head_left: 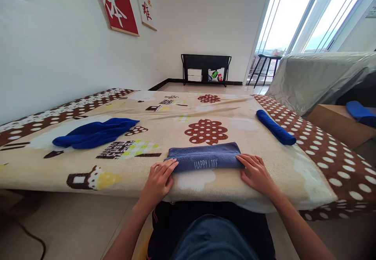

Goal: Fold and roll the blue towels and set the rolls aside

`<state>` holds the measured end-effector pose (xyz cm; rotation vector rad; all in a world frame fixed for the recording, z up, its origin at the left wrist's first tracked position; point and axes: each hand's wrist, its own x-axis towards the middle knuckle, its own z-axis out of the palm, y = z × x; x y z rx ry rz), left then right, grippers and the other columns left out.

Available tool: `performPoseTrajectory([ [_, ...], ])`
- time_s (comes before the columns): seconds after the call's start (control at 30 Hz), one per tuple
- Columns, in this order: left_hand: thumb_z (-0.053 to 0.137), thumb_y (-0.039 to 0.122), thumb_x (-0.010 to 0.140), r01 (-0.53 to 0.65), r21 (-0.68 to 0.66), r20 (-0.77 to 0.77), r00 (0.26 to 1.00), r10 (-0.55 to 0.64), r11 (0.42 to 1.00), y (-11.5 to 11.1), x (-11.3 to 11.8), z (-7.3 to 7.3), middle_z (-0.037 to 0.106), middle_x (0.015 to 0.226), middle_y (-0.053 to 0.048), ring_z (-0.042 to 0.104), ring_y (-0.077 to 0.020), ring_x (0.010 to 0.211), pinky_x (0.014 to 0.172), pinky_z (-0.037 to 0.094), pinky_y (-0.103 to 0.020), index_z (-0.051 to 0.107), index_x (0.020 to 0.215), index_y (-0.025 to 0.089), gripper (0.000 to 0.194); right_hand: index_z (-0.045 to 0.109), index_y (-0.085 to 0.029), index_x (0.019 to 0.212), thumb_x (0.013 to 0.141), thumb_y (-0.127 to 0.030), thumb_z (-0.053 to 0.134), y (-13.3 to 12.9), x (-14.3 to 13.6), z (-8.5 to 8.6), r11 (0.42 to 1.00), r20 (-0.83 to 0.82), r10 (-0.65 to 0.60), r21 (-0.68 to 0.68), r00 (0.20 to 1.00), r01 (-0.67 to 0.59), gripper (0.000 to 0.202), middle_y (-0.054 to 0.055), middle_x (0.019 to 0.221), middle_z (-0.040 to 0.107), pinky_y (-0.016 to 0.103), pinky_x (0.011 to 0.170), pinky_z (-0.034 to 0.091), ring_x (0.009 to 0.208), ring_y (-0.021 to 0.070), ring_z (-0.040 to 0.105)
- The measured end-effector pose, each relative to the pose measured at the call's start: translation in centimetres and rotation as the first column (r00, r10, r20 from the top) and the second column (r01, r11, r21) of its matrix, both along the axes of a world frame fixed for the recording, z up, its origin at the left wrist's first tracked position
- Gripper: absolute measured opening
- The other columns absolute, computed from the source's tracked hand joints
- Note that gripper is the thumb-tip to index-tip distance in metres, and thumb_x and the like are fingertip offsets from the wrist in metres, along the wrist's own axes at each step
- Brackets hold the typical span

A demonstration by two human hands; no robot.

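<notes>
A grey-blue towel [202, 159] with "HAPPY LIFE" lettering lies partly rolled on the patterned blanket, near its front edge. At the towel's left end, my left hand [159, 178] has its fingers over the roll and its thumb below. My right hand [256, 172] grips the right end the same way. Off to the left is a crumpled bright blue cloth [95, 133]. A rolled blue towel [275, 127] rests farther right, apart from both hands.
The cream blanket [164, 134] has a brown polka-dot border. At right, a cardboard box [335, 123] carries a blue rolled item [360, 111], beside a sheet-covered piece of furniture [320, 76]. A black rack [206, 69] stands by the far wall, a black stool [266, 66] near the window.
</notes>
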<state>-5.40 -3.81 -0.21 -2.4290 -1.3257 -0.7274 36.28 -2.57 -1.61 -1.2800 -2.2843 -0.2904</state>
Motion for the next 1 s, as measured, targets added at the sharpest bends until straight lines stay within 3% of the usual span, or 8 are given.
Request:
performPoseTrajectory([
  [0.23,0.044,0.008,0.083,-0.140,-0.020,0.004,0.990,0.140,0.990,3.0,2.2,1.1,0.070,0.118,-0.010,0.063,-0.0262,0.112,0.103,0.034,-0.047,0.060,0.119,0.017,0.040,0.062,-0.018,0.123,0.088,-0.020,0.048,3.2,-1.7,1.3,0.998,-0.082,-0.057,-0.039,0.995,0.054,0.038,0.009,0.117,0.067,0.040,0.101,0.037,0.111,0.0234,0.058],
  [0.47,0.045,0.010,0.079,-0.150,-0.158,-0.069,0.988,0.141,0.976,2.8,1.9,4.6,0.073,0.095,-0.007,0.064,-0.0257,0.090,0.091,0.042,-0.043,0.066,0.097,0.020,0.030,0.065,-0.020,0.087,0.087,-0.015,0.044,2.0,-2.6,3.8,0.991,0.035,-0.086,-0.104,0.996,0.089,0.022,0.006,0.085,0.067,0.039,0.091,0.037,0.090,0.0222,0.056],
  [0.6,0.043,0.007,0.081,-0.199,-0.088,-0.164,0.969,0.182,0.976,2.0,4.1,5.2,0.071,0.101,-0.011,0.063,-0.0287,0.100,0.100,0.037,-0.049,0.067,0.101,0.019,0.034,0.066,-0.019,0.110,0.086,-0.011,0.044,1.5,-4.6,4.2,0.990,0.036,-0.118,-0.073,0.992,0.120,0.034,0.009,0.109,0.069,0.042,0.101,0.035,0.106,0.0245,0.057],
  [0.7,0.047,0.010,0.081,-0.042,-0.119,-0.153,0.988,0.024,0.992,2.0,7.4,4.8,0.064,0.127,-0.014,0.057,-0.0279,0.119,0.107,0.036,-0.044,0.058,0.128,0.016,0.049,0.056,-0.018,0.133,0.085,-0.010,0.044,1.4,-7.7,4.4,0.996,-0.003,0.021,-0.088,1.000,-0.021,0.049,0.009,0.131,0.062,0.042,0.109,0.034,0.121,0.0237,0.053],
  [0.8,0.052,0.023,0.085,0.097,-0.176,-0.127,0.985,-0.120,0.980,2.3,10.1,3.9,0.056,0.140,-0.016,0.050,-0.0284,0.130,0.112,0.033,-0.045,0.047,0.142,0.014,0.058,0.048,-0.017,0.142,0.087,-0.019,0.050,1.5,-10.5,4.2,0.981,-0.041,0.151,-0.116,0.988,-0.155,0.055,0.010,0.139,0.057,0.043,0.112,0.035,0.127,0.0239,0.050],
  [0.9,0.052,0.032,0.090,0.097,-0.168,-0.097,0.989,-0.114,0.981,2.4,10.4,2.9,0.056,0.140,-0.017,0.050,-0.0293,0.131,0.114,0.031,-0.048,0.044,0.144,0.014,0.058,0.045,-0.017,0.146,0.089,-0.027,0.054,1.4,-11.2,3.4,0.984,-0.051,0.152,-0.089,0.987,-0.156,0.059,0.011,0.141,0.055,0.046,0.113,0.035,0.130,0.0251,0.050],
  [1.0,0.050,0.031,0.094,0.067,-0.134,-0.077,0.994,-0.078,0.989,2.2,8.7,2.0,0.056,0.140,-0.015,0.052,-0.0277,0.130,0.113,0.033,-0.047,0.045,0.144,0.016,0.053,0.042,-0.018,0.148,0.093,-0.033,0.054,1.3,-9.8,2.2,0.991,-0.039,0.124,-0.041,0.991,-0.126,0.058,0.011,0.142,0.055,0.046,0.114,0.035,0.132,0.0248,0.050],
])
